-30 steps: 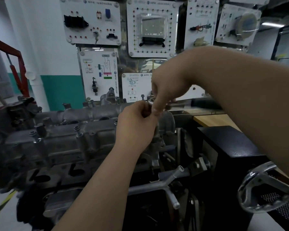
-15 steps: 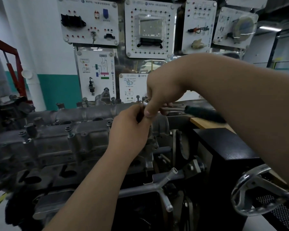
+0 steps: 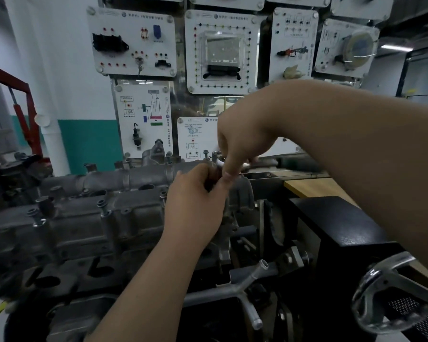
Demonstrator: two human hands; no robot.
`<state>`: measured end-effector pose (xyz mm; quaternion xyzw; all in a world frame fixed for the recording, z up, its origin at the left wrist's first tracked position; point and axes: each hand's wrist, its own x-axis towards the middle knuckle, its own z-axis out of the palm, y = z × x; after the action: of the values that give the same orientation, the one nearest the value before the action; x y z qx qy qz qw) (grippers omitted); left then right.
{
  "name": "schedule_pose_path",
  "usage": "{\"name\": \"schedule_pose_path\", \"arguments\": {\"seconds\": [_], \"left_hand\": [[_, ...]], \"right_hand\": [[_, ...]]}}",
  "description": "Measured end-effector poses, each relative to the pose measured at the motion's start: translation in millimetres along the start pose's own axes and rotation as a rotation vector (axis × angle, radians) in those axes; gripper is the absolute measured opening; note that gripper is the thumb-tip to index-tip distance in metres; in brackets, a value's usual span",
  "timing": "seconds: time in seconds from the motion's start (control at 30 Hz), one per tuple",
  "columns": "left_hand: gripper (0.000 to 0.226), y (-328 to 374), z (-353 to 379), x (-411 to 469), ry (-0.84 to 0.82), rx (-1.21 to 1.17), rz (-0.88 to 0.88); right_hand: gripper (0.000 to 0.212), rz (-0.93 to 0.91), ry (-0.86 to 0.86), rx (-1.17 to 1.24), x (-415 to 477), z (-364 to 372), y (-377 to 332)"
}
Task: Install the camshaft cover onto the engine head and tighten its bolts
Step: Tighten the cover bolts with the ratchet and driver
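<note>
The grey camshaft cover point(image 3: 89, 213) lies on the engine head point(image 3: 59, 262), with several bolts point(image 3: 101, 204) standing up from it. At its right end, a ratchet wrench point(image 3: 294, 163) with a dark green handle points right. My right hand point(image 3: 242, 139) pinches the wrench's silver head point(image 3: 218, 161) from above. My left hand point(image 3: 195, 203) is curled around the socket just under that head; the socket and the bolt below are hidden by my fingers.
White training panels point(image 3: 218, 49) hang on the wall behind the engine. A black box point(image 3: 336, 223) and a wooden bench top point(image 3: 314, 186) sit to the right. A chrome handwheel point(image 3: 393, 294) is at lower right, a red hoist frame point(image 3: 22, 107) at left.
The wrench handle, hidden behind my right forearm at first, has swung out to the right into view. Both hands stay on the wrench head and socket.
</note>
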<state>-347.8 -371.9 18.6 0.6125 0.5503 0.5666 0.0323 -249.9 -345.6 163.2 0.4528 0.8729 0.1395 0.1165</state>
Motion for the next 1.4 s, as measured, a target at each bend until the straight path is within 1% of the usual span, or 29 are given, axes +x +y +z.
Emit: {"name": "schedule_pose_path", "arguments": {"seconds": [0.07, 0.1, 0.17, 0.2, 0.23, 0.3, 0.37, 0.43, 0.5, 0.57, 0.6, 0.63, 0.67, 0.7, 0.73, 0.77, 0.87, 0.9, 0.97, 1.0, 1.1, 1.13, 1.2, 1.27, 1.3, 1.33, 1.4], "left_hand": [[0.022, -0.1, -0.6, -2.2, 0.008, 0.049, 0.039], [0.023, -1.3, 0.0, -2.7, 0.01, 0.069, 0.054], [0.022, -0.3, 0.9, -2.7, 0.006, 0.105, 0.062], [0.018, -0.9, 1.0, -1.2, 0.005, 0.124, 0.045], [0.013, -2.2, 0.9, 1.9, -0.001, 0.146, 0.012], [0.008, -3.1, -1.0, 7.8, -0.013, 0.137, -0.041], [0.011, -2.1, -4.2, 8.6, -0.041, 0.008, -0.043], [0.016, -1.1, -7.9, 7.2, -0.09, -0.055, -0.017], [0.017, -2.4, -10.5, 6.2, -0.13, -0.052, 0.005], [0.018, -3.2, -11.2, 6.8, -0.145, -0.017, 0.03], [0.018, -2.9, -10.5, 7.3, -0.139, 0.012, 0.041], [0.018, -1.2, -10.0, 6.8, -0.122, 0.041, 0.038], [0.017, 0.3, -9.4, 7.3, -0.097, 0.062, 0.02], [0.017, 1.5, -9.0, 8.0, -0.074, 0.062, -0.011], [0.019, 1.6, -8.8, 8.9, -0.065, 0.04, -0.038], [0.02, 1.2, -9.4, 9.2, -0.077, 0.003, -0.055], [0.016, 0.3, -13.4, 9.7, -0.151, -0.011, -0.025], [0.016, 0.2, -15.0, 8.9, -0.164, 0.003, -0.012], [0.016, 0.0, -15.3, 8.6, -0.172, 0.043, 0.015], [0.017, -0.2, -14.6, 8.7, -0.171, 0.069, 0.027], [0.014, 0.7, -11.6, 12.8, -0.151, 0.12, -0.008], [0.014, 0.5, -11.6, 15.3, -0.129, 0.127, -0.036], [0.014, -1.0, -12.0, 19.2, -0.106, 0.068, -0.069], [0.013, -0.6, -14.1, 17.2, -0.146, -0.051, -0.065], [0.015, 0.3, -16.0, 15.2, -0.168, -0.081, -0.057], [0.017, 0.2, -17.4, 13.0, -0.182, -0.095, -0.047], [0.019, -0.6, -18.3, 10.8, -0.191, -0.085, -0.022]], "right_hand": [[0.034, -0.018, 0.091, -0.04, 0.0, 5.0, 5.5], [0.038, -0.014, 0.092, 0.005, 0.4, 8.5, 6.6], [0.057, 0.035, 0.005, 0.171, 1.2, 12.5, 2.3], [0.064, 0.061, -0.035, 0.231, 2.7, 13.4, -2.1], [0.065, 0.072, -0.04, 0.253, 4.9, 13.2, -6.3], [0.059, 0.066, -0.025, 0.245, 5.9, 9.3, -10.4], [0.05, 0.024, -0.023, 0.172, 1.5, 4.1, -8.6], [0.038, -0.026, 0.042, 0.015, -3.2, 2.4, -2.4], [0.032, -0.055, 0.114, -0.048, -3.1, 5.0, 3.3], [0.041, -0.036, 0.131, -0.003, -1.0, 10.9, 4.8], [0.049, -0.014, 0.11, 0.026, -0.2, 13.3, 2.9], [0.062, 0.012, 0.07, 0.065, 0.5, 14.8, -0.5], [0.07, 0.036, 0.029, 0.104, 1.6, 15.5, -4.4], [0.072, 0.053, 0.006, 0.13, 2.7, 15.4, -8.6], [0.069, 0.06, 0.008, 0.133, 3.9, 14.3, -11.5], [0.062, 0.049, 0.029, 0.115, 4.7, 12.2, -12.6], [0.041, -0.026, 0.111, -0.031, 0.1, 7.3, -5.6], [0.037, -0.047, 0.135, -0.041, -1.8, 7.4, -1.6], [0.037, -0.05, 0.159, 0.012, -4.6, 10.8, 5.4], [0.041, -0.033, 0.154, 0.049, -5.1, 14.0, 5.3], [0.067, 0.049, 0.051, 0.129, -1.2, 20.0, -6.3], [0.068, 0.051, 0.04, 0.139, 1.2, 19.7, -10.9], [0.062, 0.037, 0.044, 0.115, 2.8, 13.4, -15.0], [0.055, 0.004, 0.034, 0.029, 0.6, 5.9, -12.6], [0.047, -0.013, 0.05, -0.03, -0.3, 3.6, -9.9], [0.039, -0.03, 0.078, -0.084, -0.2, 2.5, -7.8], [0.038, -0.041, 0.121, -0.111, 2.0, 3.4, -3.4]]}}
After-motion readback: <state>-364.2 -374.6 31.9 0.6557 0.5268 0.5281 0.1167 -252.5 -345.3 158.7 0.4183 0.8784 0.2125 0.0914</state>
